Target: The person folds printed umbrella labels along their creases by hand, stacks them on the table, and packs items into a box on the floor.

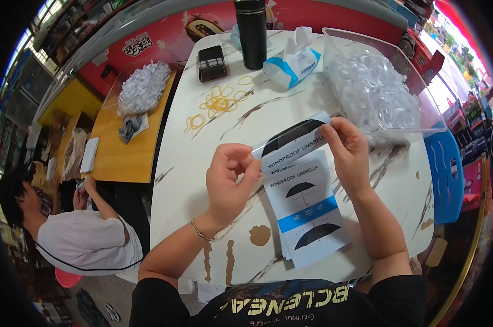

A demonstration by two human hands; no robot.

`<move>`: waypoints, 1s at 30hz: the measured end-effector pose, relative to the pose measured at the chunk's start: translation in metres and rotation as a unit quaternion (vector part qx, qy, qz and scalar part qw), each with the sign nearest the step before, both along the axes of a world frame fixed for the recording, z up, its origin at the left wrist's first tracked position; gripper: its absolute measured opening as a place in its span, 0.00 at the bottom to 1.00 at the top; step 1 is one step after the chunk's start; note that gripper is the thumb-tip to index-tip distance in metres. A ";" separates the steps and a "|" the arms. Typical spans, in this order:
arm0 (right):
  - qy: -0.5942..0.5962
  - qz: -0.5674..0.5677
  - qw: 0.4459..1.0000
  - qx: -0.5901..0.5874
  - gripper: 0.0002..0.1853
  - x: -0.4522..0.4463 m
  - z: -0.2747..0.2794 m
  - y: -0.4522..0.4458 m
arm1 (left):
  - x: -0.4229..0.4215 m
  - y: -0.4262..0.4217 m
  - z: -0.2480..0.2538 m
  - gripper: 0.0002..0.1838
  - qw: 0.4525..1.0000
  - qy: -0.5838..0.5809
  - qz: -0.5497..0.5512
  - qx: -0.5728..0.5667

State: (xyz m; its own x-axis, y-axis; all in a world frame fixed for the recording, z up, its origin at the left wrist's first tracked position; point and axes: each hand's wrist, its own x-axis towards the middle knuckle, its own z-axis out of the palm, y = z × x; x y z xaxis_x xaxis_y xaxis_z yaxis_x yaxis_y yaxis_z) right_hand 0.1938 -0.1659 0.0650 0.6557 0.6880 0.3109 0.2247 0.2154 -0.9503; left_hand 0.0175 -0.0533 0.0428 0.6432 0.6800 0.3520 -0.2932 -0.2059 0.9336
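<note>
A printed umbrella leaflet [294,137], lettered "WINDPROOF UMBRELLA", is held up above the table and curls over along its length. My left hand [231,180] pinches its left end between thumb and fingers. At the right end my right hand [349,155] grips it, thumb on the near face. Just below, on the marble-patterned table [203,163], lies a small stack of matching leaflets [309,215], white with a blue band and black umbrellas. The held sheet overlaps the top of that stack.
Beyond my hands lie several yellow rubber bands [219,103], a black phone [211,64], a black bottle [251,35] and a tissue pack [293,66]. A clear bin [421,129] of crumpled plastic stands right, near a blue stool [444,171]. Left, a person [86,237] sits at a wooden table [129,158].
</note>
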 end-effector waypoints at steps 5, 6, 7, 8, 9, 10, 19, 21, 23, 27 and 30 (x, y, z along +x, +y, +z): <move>-0.042 0.018 0.996 -0.075 0.09 0.007 0.008 -0.006 | 0.002 0.009 0.004 0.16 0.996 0.011 0.008 -0.088; -0.020 0.045 0.996 -0.073 0.10 0.013 0.006 -0.008 | 0.002 0.010 0.004 0.16 0.995 0.009 0.005 -0.097; 0.002 0.072 0.995 -0.071 0.10 0.021 0.002 -0.009 | 0.002 0.012 0.003 0.16 0.994 0.007 0.003 -0.107; 0.024 0.099 0.992 -0.068 0.10 0.025 0.000 -0.010 | 0.002 0.013 0.002 0.16 0.993 0.006 0.001 -0.116; 0.035 0.090 0.993 -0.068 0.10 0.023 0.002 -0.010 | 0.002 0.013 0.002 0.16 0.993 0.003 -0.001 -0.119; 0.046 0.081 0.993 -0.067 0.10 0.021 0.006 -0.009 | 0.003 0.014 0.002 0.16 0.992 0.001 -0.002 -0.123; -0.078 0.056 0.990 -0.103 0.08 0.019 0.023 -0.020 | 0.000 0.010 0.005 0.15 0.992 0.031 -0.054 -0.109; -0.071 0.059 0.990 -0.105 0.08 0.017 0.031 -0.028 | -0.003 0.004 0.009 0.15 0.989 0.044 -0.074 -0.124; -0.062 0.063 0.991 -0.101 0.07 0.017 0.040 -0.037 | -0.003 -0.003 0.018 0.15 0.982 0.068 -0.095 -0.147; -0.109 -0.021 0.988 -0.105 0.05 0.036 0.058 -0.097 | -0.002 -0.010 0.007 0.25 0.986 0.047 -0.128 0.093; -0.105 -0.036 0.982 -0.150 0.04 0.047 0.085 -0.174 | 0.003 -0.013 0.024 0.37 0.883 0.077 -0.271 0.376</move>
